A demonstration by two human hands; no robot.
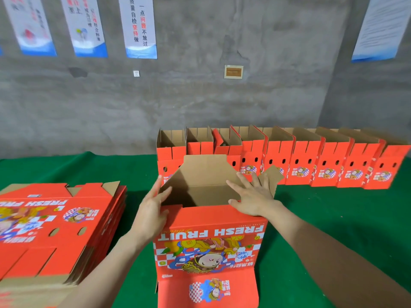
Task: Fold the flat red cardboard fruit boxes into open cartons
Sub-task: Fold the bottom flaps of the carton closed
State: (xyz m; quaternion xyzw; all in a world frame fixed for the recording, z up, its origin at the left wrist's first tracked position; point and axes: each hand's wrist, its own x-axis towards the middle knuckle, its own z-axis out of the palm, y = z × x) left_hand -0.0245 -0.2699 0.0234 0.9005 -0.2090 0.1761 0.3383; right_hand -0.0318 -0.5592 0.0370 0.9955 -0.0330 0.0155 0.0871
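As left hand (153,207), right hand (253,196) touch carton (209,221), stack (44,258) cropped

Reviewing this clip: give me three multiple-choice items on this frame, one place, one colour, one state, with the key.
1. Where is the stack of flat boxes relative to the carton being folded? A) left of it B) right of it C) behind it
2. What colour is the table cover? A) blue B) green C) grey
3. What state is that carton in? A) flat B) opened up C) closed on top
Key: 1 A, the stack lies on the person's left; 2 B, the cover shows green around the boxes; 3 B, its brown interior shows between the left hand and right hand.
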